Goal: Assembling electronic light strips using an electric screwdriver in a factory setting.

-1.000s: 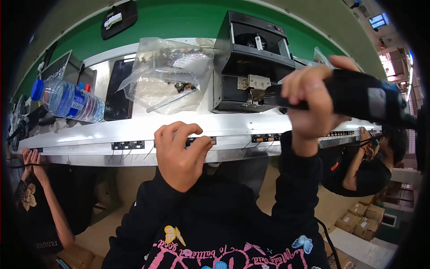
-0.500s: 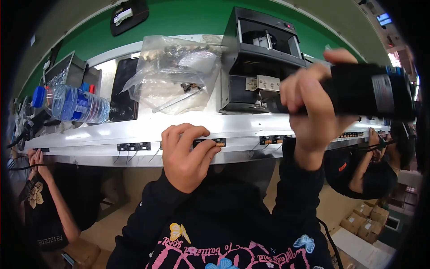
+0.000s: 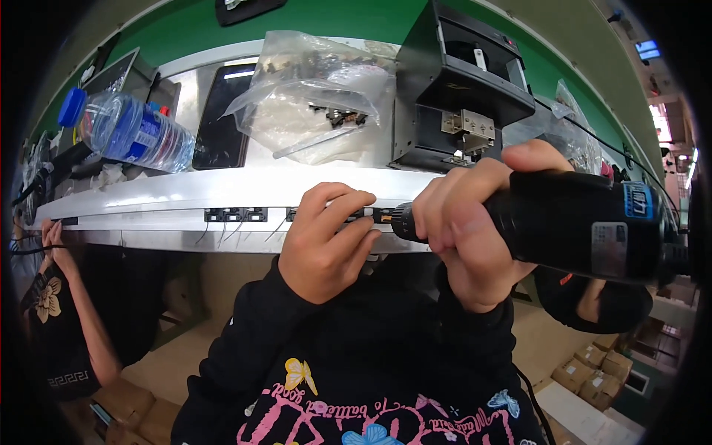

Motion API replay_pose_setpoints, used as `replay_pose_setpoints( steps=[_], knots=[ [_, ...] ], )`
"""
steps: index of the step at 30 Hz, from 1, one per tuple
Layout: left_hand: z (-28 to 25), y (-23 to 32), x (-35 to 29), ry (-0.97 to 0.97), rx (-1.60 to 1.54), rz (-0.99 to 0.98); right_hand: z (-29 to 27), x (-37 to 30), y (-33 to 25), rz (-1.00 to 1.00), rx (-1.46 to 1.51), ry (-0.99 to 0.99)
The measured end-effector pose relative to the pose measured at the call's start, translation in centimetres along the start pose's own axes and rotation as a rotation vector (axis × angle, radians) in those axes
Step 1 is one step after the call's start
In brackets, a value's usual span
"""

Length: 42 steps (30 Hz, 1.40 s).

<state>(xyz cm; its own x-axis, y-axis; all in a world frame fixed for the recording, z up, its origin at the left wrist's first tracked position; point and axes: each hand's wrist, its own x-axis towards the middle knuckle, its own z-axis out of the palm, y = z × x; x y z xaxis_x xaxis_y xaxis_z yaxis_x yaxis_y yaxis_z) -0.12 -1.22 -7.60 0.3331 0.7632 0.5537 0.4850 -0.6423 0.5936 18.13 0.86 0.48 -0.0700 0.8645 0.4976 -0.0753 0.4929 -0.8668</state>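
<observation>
Right fingers point(image 3: 451, 211) grip a driver point(image 3: 571, 226); left fingers point(image 3: 345, 237), hold unclear, cover bench-edge point(image 3: 174, 239) modules point(image 3: 381, 215).

Right hand point(image 3: 475, 222) had a chunky black power tool point(image 3: 575, 222) gripped right of centre, nose right by the black block point(image 3: 382, 216) near the left hand's point(image 3: 326, 245) fingertips, mid-frame. Blue-capped bottle point(image 3: 141, 137) sat upper left, clear plastic bag point(image 3: 315, 93) top centre.

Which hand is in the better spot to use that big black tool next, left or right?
Probably the right hand: it grips the black tool, whose front end is close to a small black part. The left hand is beside that part, without a tool.
</observation>
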Motion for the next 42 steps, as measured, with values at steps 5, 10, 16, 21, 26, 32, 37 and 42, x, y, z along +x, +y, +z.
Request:
replay_pose_setpoints(
  steps=[5,10,16,21,26,32,37,42],
  knots=[
    [-0.1,0.1,-0.1,-0.012,-0.026,0.008,-0.1,-0.1,0.5,-0.054,-0.188,-0.133],
    [-0.3,-0.2,-0.4,-0.011,-0.026,0.007,0.5,-0.5,0.7,-0.01,-0.212,-0.125],
    [0.0,-0.4,-0.5,0.022,-0.047,-0.002,2.6,-0.7,1.0,-0.024,0.045,-0.093],
    [0.7,0.1,-0.2,0.062,0.005,-0.004,1.6,-0.2,1.3,-0.02,0.187,-0.175],
    [1.0,0.7,0.2,0.086,0.158,-0.057,0.6,0.6,0.4,0.036,0.05,-0.368],
    [2.0,4.1,0.9,0.117,0.479,-0.122,-1.9,0.8,-2.6,-0.199,0.248,0.164],
    [2.5,5.2,1.4,0.059,0.574,-0.099,-6.9,-1.1,-5.1,-0.349,0.231,0.272],
    [4.4,6.3,1.9,-0.063,0.579,-0.073,-9.3,-3.1,-4.9,-0.296,0.148,0.385]
  ],
)
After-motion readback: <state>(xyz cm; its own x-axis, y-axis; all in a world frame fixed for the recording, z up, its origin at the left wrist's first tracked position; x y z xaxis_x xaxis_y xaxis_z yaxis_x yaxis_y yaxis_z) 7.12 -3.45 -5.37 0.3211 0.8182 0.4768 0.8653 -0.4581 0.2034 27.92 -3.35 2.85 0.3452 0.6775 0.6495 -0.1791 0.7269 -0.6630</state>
